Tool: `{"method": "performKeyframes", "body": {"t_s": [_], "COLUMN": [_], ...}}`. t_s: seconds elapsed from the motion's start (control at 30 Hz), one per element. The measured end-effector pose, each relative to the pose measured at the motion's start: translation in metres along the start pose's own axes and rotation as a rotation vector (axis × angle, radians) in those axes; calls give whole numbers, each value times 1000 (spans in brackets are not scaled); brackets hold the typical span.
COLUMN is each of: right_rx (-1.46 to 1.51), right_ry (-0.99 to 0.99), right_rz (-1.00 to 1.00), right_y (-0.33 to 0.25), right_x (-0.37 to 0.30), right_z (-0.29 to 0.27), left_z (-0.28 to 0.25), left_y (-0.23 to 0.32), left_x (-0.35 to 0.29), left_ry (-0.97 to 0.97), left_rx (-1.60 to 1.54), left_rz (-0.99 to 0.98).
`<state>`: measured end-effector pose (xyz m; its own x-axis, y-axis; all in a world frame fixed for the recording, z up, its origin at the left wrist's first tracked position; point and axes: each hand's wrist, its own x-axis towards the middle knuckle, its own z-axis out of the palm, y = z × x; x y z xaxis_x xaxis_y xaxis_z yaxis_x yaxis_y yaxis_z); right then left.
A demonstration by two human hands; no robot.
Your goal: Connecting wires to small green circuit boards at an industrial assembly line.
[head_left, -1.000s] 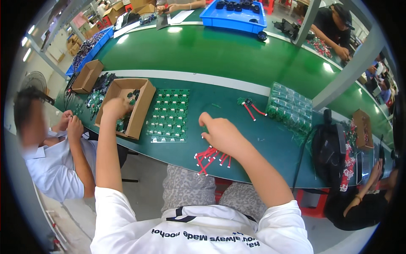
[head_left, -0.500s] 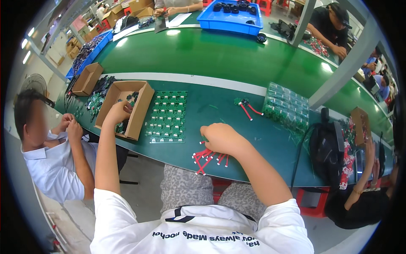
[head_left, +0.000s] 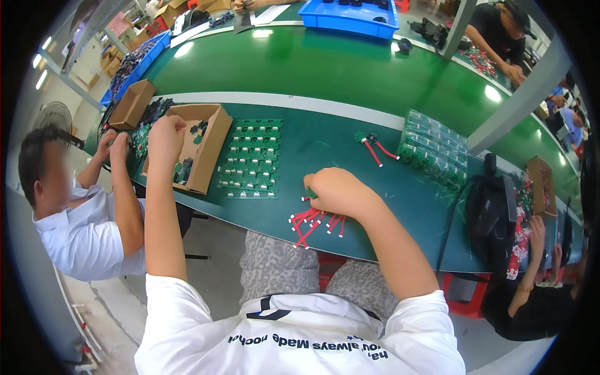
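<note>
My left hand (head_left: 165, 139) reaches into an open cardboard box (head_left: 206, 150) that holds small green circuit boards; its fingers are curled and whether they grip one is hidden. My right hand (head_left: 337, 190) rests closed on the green table (head_left: 312, 144) over a bunch of short red wires (head_left: 312, 222), touching them, with a small green part at its fingertips. Between the hands lies a panel of green circuit boards (head_left: 253, 159) in rows.
A red wire piece (head_left: 375, 149) and clear trays of green parts (head_left: 434, 150) lie at the right. A black bag (head_left: 494, 206) stands at the table's right edge. Co-workers sit at my left (head_left: 81, 219) and right (head_left: 531, 294). Blue bins (head_left: 350, 12) stand far across.
My right hand has come back from the middle of the table to the red wires at the near edge. My left hand has stayed in the cardboard box.
</note>
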<state>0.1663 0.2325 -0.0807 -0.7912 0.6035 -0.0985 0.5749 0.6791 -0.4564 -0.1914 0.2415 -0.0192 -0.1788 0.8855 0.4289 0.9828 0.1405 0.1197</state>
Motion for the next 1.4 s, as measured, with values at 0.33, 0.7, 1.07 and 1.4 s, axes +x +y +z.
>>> {"method": "performKeyframes", "body": {"t_s": [0.33, 0.7, 1.07, 1.4], "right_rx": [794, 810, 984, 784], "right_ry": [497, 676, 603, 779], "right_rz": [150, 278, 268, 206], "right_y": [20, 56, 48, 43], "right_x": [-9, -1, 1, 3], "right_z": [-28, -21, -20, -17], "left_z": [17, 78, 81, 81], "left_y": [159, 195, 198, 204], "left_x": [-5, -5, -7, -11], "left_ry": [-305, -849, -797, -739], "left_rx": [-1166, -1422, -1517, -1513], "left_rz": [56, 16, 234, 69]}}
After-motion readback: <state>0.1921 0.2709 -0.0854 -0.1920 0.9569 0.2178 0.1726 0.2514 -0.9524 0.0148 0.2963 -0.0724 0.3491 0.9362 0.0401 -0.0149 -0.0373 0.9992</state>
